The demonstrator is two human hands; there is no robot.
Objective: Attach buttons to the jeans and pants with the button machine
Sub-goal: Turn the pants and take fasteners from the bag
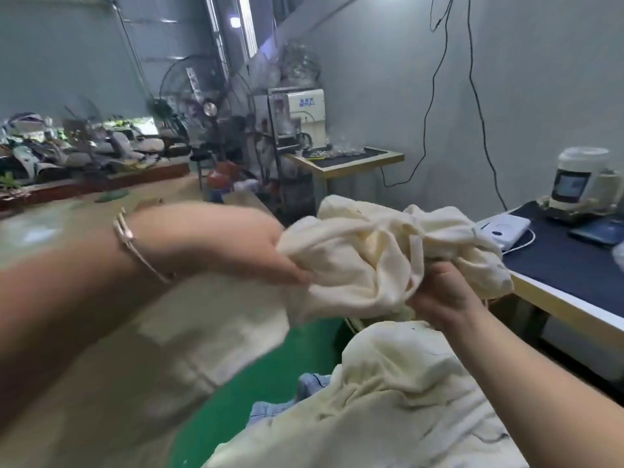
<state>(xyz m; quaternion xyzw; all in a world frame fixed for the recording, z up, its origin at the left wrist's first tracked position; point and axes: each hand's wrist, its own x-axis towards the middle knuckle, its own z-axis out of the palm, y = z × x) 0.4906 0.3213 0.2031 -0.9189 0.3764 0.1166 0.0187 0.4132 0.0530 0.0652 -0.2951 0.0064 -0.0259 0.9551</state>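
A bunched pair of cream pants hangs in the air in the middle of the view. My left hand, with a bracelet on its wrist, grips the bundle's left side. My right hand grips its lower right part from below. The button machine, white with a small dark screen, stands on the dark-topped table at the far right, apart from both hands. More cream pants lie in a heap under my right arm, with a bit of blue jeans showing beneath them.
Cream fabric lies blurred at lower left over a green surface. A white box and a phone lie on the dark table. Farther back stand a second white machine on a small table, fans and clutter.
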